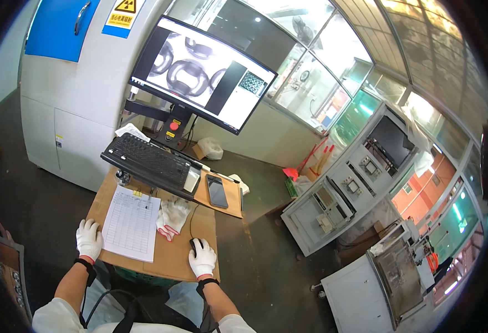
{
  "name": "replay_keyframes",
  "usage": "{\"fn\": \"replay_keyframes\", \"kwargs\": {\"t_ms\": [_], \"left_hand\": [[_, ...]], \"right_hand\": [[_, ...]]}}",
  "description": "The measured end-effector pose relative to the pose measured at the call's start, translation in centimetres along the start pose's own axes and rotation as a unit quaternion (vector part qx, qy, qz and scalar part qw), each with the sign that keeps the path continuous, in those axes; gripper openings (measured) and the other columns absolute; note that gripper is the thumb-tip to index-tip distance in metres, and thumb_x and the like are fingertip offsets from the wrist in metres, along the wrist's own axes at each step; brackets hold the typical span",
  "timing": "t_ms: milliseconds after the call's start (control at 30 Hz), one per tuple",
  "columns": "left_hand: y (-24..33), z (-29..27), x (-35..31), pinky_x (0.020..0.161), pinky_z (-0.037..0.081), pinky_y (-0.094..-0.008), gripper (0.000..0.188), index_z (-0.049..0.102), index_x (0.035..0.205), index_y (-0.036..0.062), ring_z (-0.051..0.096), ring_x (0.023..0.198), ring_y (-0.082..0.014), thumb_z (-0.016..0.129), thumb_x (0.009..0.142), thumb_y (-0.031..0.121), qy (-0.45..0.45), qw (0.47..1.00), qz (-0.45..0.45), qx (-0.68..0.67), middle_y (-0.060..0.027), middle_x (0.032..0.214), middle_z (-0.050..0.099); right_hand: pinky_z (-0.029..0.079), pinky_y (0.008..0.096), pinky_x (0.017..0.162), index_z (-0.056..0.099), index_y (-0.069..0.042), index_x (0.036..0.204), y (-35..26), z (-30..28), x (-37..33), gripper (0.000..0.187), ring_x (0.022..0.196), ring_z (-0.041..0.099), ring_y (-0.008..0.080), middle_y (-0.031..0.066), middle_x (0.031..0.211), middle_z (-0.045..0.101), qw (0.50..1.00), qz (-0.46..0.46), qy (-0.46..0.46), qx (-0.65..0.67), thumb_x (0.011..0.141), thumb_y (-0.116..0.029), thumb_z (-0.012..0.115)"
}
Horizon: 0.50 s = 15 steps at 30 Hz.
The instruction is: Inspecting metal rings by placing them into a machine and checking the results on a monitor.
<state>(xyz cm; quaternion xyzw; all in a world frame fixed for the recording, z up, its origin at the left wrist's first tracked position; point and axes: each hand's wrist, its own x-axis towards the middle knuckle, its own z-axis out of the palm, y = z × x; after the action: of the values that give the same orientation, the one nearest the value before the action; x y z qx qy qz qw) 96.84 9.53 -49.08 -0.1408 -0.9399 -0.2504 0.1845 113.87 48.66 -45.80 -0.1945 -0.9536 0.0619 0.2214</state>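
Observation:
My right hand (203, 258), in a white knit glove, lies over a black computer mouse (196, 244) at the right side of the cardboard-topped table (172, 265). The mouse shows partly beyond my fingers, and its thin cable runs up the table. At the left edge of the table is my gloved left hand (89, 240), holding nothing, its fingers a little apart beside a printed form sheet (127, 227). A pair of white gloves with red cuffs (173, 215) lies right of the sheet. The monitor (199, 72) displays grey ring-shaped images.
Above the table a tray holds a black keyboard (150, 158) and a dark phone (216, 191). A red button (174, 126) sits beneath the monitor. A large pale cabinet (69, 122) stands at left; a grey equipment cabinet (338, 188) and white wheeled machine (360, 288) are at right.

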Motion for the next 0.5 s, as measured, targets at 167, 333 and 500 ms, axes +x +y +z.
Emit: {"fn": "replay_keyframes", "kwargs": {"t_ms": [167,333,500], "left_hand": [[0.42,-0.01,0.07,0.108,0.043,-0.0512,0.031,0.069,0.116,0.0075,0.05,0.134,-0.0422,0.067,0.086,0.014,-0.003,1.0,0.0,0.003,-0.0138,0.134,0.061],[0.31,0.44,0.19,0.107,0.043,-0.0509,0.031,0.069,0.116,0.0079,0.05,0.134,-0.0412,0.068,0.086,0.014,0.0,1.0,-0.001,0.007,-0.013,0.134,0.061],[0.05,0.52,0.06,0.107,0.044,-0.0514,0.032,0.069,0.116,0.0078,0.05,0.133,-0.0416,0.068,0.085,0.016,0.0,1.0,0.002,0.008,-0.0137,0.134,0.061]], "right_hand": [[0.053,0.0525,0.092,0.065,-0.021,0.133,0.21,-0.03,-0.06,0.047,0.107,0.066,0.0411,0.0166,0.136,0.063,1.0,-0.002,0.005,-0.009,0.087,-0.028,0.068],[0.054,0.0529,0.089,0.063,-0.024,0.133,0.68,0.47,-0.07,0.046,0.106,0.067,0.0405,0.0141,0.137,0.063,1.0,-0.013,0.025,-0.006,0.087,-0.029,0.066],[0.054,0.0538,0.089,0.063,-0.024,0.134,0.57,0.62,0.02,0.048,0.107,0.067,0.0407,0.014,0.137,0.063,1.0,-0.01,0.014,-0.007,0.086,-0.029,0.067]]}}
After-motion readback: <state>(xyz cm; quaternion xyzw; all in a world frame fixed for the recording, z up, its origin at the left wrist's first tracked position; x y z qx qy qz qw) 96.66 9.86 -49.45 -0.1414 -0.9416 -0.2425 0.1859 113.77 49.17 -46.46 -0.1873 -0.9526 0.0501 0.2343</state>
